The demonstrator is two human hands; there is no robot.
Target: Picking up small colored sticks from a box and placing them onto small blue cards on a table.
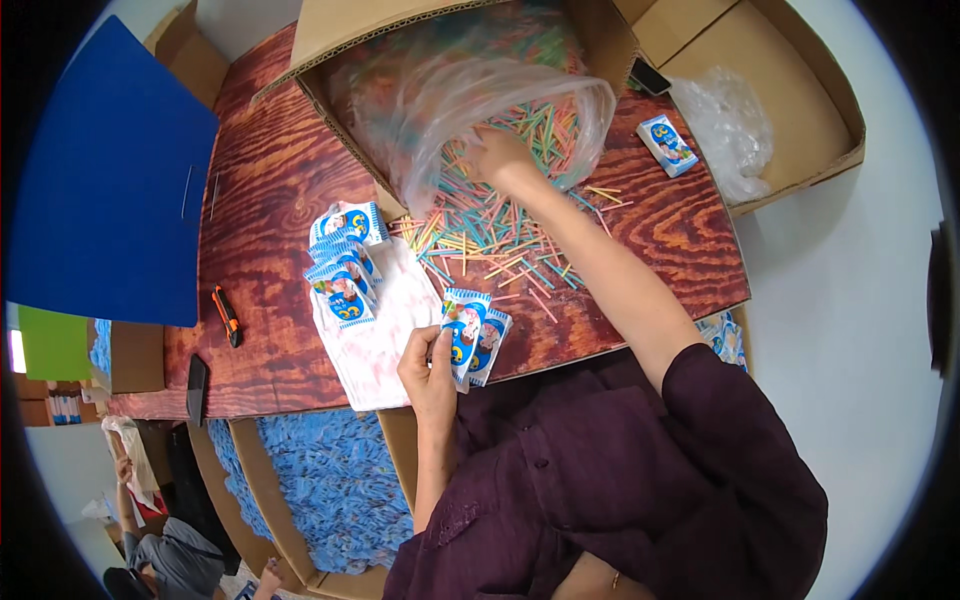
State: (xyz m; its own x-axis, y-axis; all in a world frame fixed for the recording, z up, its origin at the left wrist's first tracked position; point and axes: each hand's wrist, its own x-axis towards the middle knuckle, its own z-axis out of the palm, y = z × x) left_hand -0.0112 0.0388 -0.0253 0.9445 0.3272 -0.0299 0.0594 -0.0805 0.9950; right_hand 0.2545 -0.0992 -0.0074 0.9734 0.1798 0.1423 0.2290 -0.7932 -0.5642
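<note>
My left hand (pixel 428 372) is closed around a pair of small blue-and-white packets (pixel 465 335), held upright and overlapping near the table's front edge. My right hand (pixel 498 160) reaches into a clear plastic bag (pixel 440 115), among many thin pastel sticks (pixel 490 215). Its fingers are blurred and partly hidden, so I cannot tell what they grip. The bag lies inside a cardboard box (pixel 350 35) tipped on its side, and sticks spill out of its mouth onto the table. Left of the sticks, several filled packets (pixel 345 265) lie on a pink-stained white cloth (pixel 370 360).
An orange-and-black utility knife (pixel 227 316) and a dark phone (pixel 197 388) lie on the wood-patterned table (pixel 270 150). A small carton (pixel 667 146) sits at the right. Below the front edge, a box holds many blue wrappers (pixel 330 490). Another person (pixel 175 560) is at lower left.
</note>
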